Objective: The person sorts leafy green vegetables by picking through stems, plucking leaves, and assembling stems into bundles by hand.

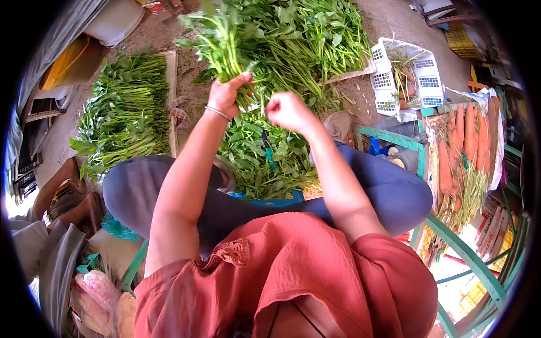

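My left hand point(226, 97), with a bangle at the wrist, is closed around the stems of a bunch of leafy greens point(222, 48); the leaves point up and away from me. Close to the lower stem ends, on the right, is my right hand point(288, 112), its fingers curled; whatever they may hold is hidden. Below both hands, between my knees, lies a heap of loose greens point(253, 163) with a dark and teal object point(267, 149) on it. Behind the hands a large pile of greens point(304, 39) spreads out.
Stacked greens point(129, 107) lie at the left. A white crate point(383, 76) with stems and carrots stands at the right, near bundled carrots point(465, 141) and a green metal frame point(468, 253). A blue edge point(276, 201) shows between my legs.
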Tool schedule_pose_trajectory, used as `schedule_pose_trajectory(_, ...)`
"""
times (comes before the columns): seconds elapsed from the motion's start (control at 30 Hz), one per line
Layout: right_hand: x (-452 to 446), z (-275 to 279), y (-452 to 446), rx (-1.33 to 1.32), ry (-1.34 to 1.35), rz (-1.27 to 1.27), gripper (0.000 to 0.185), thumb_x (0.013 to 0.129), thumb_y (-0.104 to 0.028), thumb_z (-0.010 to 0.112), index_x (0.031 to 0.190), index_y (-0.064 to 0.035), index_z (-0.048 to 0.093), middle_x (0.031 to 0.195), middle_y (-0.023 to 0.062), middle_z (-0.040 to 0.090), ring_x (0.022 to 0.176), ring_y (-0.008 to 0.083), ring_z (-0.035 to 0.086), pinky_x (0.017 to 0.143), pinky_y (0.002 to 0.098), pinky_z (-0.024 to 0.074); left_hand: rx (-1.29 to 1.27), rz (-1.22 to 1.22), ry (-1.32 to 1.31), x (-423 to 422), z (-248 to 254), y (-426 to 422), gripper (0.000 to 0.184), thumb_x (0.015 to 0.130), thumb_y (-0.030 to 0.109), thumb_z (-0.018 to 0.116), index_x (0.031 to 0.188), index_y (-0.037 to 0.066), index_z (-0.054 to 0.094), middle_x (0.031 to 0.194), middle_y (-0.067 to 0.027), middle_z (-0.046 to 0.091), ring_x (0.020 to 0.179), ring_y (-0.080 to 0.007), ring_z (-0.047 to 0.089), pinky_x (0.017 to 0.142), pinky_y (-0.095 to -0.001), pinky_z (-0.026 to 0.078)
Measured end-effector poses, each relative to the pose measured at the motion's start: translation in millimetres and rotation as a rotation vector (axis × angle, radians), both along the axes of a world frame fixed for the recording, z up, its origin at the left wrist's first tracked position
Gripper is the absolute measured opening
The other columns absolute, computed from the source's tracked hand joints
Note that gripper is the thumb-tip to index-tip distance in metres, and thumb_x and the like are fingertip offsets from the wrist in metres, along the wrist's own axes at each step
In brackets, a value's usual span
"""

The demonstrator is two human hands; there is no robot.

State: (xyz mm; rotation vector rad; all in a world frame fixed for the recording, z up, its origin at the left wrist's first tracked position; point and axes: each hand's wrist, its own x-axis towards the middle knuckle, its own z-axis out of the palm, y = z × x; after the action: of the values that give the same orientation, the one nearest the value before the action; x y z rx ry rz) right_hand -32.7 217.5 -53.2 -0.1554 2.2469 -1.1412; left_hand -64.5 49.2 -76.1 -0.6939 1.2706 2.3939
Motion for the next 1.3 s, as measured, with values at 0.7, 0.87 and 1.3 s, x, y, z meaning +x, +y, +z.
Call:
schedule_pose_trajectory(0.7, -13.6, 20.6, 21.0, 0.441, 0.514, -0.526, 0.022, 0.082, -0.026, 0.054, 0.088, -0.0063, 0.045, 0.059, 0.0068, 0.056, 0.048, 0.0204, 0.056, 0.043, 0.0340, 0.0421, 0.090, -0.118, -0.141, 20.0, -0.5, 17.4, 0.020, 0.080, 0.018, 0.061, 0.086, -0.001, 0.056, 0.079, -0.0092, 0.060, 0.065, -0.0159, 0.057, 0.058, -0.0321, 0.052)
schedule_pose_trajectory(0.87, 23.4, -5.8, -27.0, 0.356, 0.713, -0.361, 0.022, 0.080, -0.016, 0.053, 0.098, -0.0053, 0.047, 0.086, 0.0134, 0.054, 0.069, 0.0302, 0.057, 0.055, 0.0390, 0.0451, 0.109, -0.162, -0.033, 32.3, 1.3, 26.6, 0.024, 0.075, 0.024, 0.067, 0.090, 0.006, 0.060, 0.087, -0.0057, 0.061, 0.076, -0.0153, 0.055, 0.069, -0.0311, 0.046)
schedule_pose_trajectory(1.3, 31.0, -3.9, -34.0, -0.395, 0.333, -0.651, 0.027, 0.086, -0.022, 0.051, 0.104, -0.0016, 0.053, 0.097, 0.0077, 0.056, 0.081, 0.0149, 0.055, 0.067, 0.0240, 0.0456, 0.521, -0.192, -0.124, 31.6, -18.6, -16.0, 0.032, 0.080, 0.017, 0.047, 0.106, 0.001, 0.054, 0.106, -0.0136, 0.057, 0.095, -0.0230, 0.056, 0.084, -0.0360, 0.046)
